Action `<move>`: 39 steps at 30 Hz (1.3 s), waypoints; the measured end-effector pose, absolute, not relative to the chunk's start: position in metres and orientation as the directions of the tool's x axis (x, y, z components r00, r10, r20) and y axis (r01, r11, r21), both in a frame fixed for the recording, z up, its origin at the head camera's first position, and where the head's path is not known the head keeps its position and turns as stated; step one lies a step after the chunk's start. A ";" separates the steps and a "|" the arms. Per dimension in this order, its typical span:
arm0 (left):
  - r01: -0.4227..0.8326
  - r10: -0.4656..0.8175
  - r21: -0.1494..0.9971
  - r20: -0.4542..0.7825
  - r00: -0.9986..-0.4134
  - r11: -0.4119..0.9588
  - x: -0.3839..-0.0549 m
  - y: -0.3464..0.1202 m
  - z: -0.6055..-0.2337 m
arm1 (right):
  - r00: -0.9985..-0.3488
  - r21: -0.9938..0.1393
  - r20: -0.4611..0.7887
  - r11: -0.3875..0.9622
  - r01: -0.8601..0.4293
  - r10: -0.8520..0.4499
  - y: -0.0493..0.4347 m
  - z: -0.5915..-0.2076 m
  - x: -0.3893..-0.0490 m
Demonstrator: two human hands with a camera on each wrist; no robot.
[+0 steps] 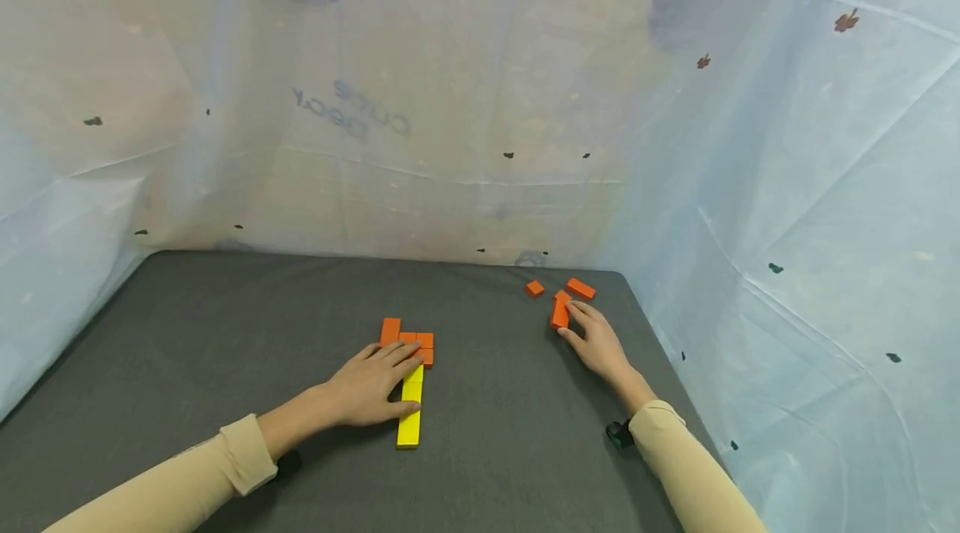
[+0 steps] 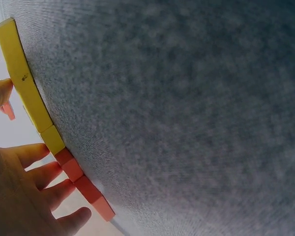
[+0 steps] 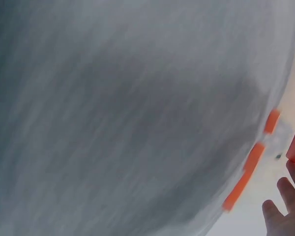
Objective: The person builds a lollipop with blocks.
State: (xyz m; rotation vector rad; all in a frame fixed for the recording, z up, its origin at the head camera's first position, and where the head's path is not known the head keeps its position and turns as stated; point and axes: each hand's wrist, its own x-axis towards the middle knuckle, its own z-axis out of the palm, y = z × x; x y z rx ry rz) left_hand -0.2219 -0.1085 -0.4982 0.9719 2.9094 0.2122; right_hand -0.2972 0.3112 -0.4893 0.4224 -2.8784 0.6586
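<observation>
My left hand lies spread over a group of blocks, its fingertips on the orange blocks and its thumb on the long yellow block. A shorter yellow block joins that long one to the orange row in the left wrist view. Another orange block stands out at the group's far left. Toward the table's far right, my right hand pinches an orange block between thumb and fingers. In the right wrist view this block shows at the edge, raised off the table.
Beyond the right hand lie a small orange block and a longer orange block, with part of another orange block behind the held one. All are on a dark grey table. Translucent patterned sheeting hangs behind and on both sides.
</observation>
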 end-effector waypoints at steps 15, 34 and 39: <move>0.585 0.594 0.150 -0.021 -0.804 0.797 -0.223 -0.108 -0.497 | -0.910 -0.416 0.221 0.810 -0.413 -0.350 0.231 -0.483 -0.294; 0.569 0.577 0.129 -0.041 -0.815 0.812 -0.225 -0.104 -0.494 | -0.878 -0.373 0.114 0.800 -0.471 -0.464 0.162 -0.488 -0.292; 0.570 0.578 0.122 -0.043 -0.815 0.813 -0.225 -0.104 -0.496 | -0.866 -0.369 0.091 0.792 -0.487 -0.491 0.152 -0.491 -0.291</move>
